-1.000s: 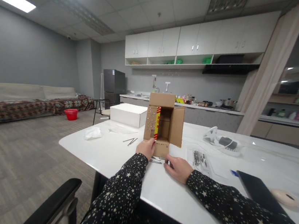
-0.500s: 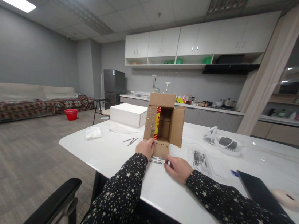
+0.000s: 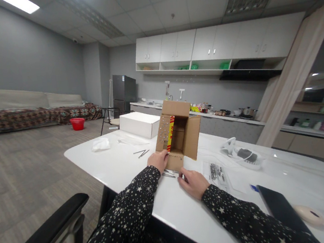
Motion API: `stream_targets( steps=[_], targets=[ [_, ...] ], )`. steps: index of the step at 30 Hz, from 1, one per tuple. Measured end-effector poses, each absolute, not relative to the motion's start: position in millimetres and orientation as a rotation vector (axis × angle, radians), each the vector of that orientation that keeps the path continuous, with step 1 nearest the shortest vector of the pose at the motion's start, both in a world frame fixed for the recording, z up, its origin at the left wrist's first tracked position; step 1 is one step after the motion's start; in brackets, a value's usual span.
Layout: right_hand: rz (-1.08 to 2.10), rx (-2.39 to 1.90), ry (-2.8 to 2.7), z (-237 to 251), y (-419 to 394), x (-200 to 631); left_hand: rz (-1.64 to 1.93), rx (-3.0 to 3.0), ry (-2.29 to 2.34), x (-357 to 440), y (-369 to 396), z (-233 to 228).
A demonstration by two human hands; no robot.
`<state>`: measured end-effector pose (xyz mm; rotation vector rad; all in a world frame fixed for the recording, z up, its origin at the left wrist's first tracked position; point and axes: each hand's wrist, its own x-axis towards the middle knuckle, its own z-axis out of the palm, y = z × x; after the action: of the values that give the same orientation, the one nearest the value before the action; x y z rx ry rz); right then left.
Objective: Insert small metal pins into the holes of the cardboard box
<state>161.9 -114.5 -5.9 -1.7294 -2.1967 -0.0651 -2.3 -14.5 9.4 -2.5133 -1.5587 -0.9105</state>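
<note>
I note the cardboard box (image 3: 178, 135) upright on the bench (image 3: 119, 163), open side facing me, my left hand (image 3: 158, 161) gripping its lower left edge, my right hand (image 3: 193, 182) curled just beneath, apparently empty.

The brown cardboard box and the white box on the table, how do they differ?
The brown cardboard box is open, its flaps spread and its opening turned toward the camera; the white box is closed. The brown cardboard box has a red and yellow strip on one flap; the white box looks plain. The left hand touches the brown cardboard box, with the right hand near its base; the white box stands untouched, farther back. Both rest on the white table.
</note>
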Motion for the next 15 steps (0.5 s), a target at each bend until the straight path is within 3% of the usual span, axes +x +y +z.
stream_targets(
  steps=[15],
  targets=[
    [-0.061, -1.747, -2.199, -4.9, -115.2, 161.0, -1.016, -2.536, -1.499, -3.3, -4.0, 2.9]
  ],
)
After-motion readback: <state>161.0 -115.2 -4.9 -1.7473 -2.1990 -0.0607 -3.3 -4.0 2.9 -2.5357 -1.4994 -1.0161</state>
